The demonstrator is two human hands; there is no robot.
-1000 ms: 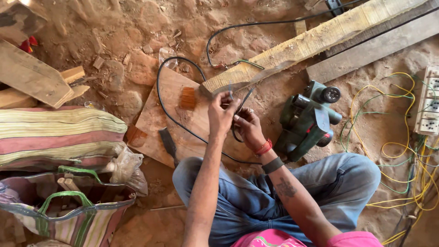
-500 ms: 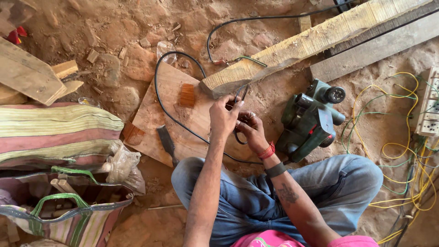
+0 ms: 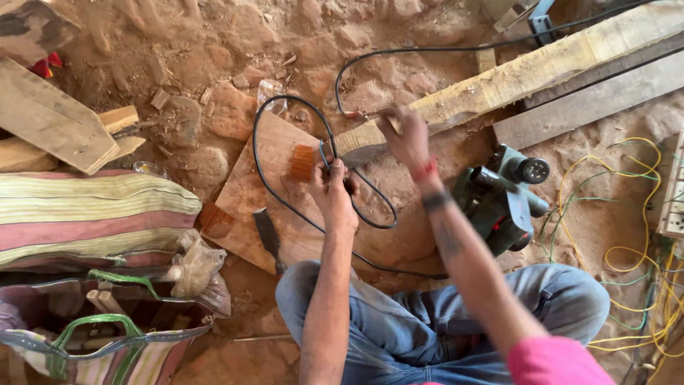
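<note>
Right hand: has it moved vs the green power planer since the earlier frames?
Yes. The right hand has left the left hand and gone up and away from the body, now at the near end of the long plank, above the green power planer.

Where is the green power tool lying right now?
In the head view, the green power tool lies on the dirt floor, just right of the right hand's forearm, below the long wooden plank and left of the yellow wires.
</note>
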